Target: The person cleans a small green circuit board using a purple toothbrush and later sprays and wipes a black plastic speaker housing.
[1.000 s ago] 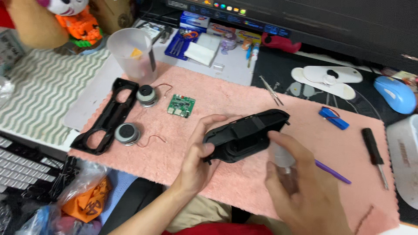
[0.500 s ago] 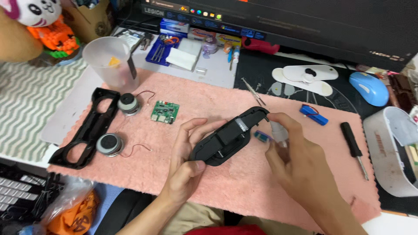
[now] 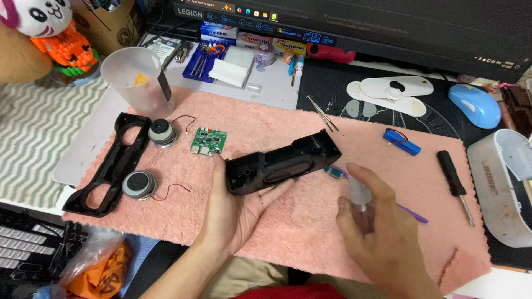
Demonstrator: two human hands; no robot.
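Observation:
My left hand point(image 3: 235, 213) lies palm up under a long black speaker housing point(image 3: 282, 163) and grips its left end, holding it tilted over the pink cloth point(image 3: 266, 116). To its right, my right hand point(image 3: 382, 243) is closed around a small clear spray bottle point(image 3: 359, 196), whose nozzle top sits a short way from the housing's right end without touching it. A small blue part point(image 3: 334, 172) lies on the cloth between them.
On the cloth lie a black front frame point(image 3: 105, 166), two round speaker drivers point(image 3: 162, 133) point(image 3: 138, 184) with wires, a green circuit board point(image 3: 208, 142), a blue battery point(image 3: 403, 142), a screwdriver point(image 3: 455, 182) and tweezers point(image 3: 322, 113). A plastic cup point(image 3: 133, 77), blue mouse point(image 3: 475, 104) and white shell point(image 3: 499, 188) surround it.
My right hand has drawn back from the housing's right end with the bottle. My left hand has moved under the housing and cradles it in the palm.

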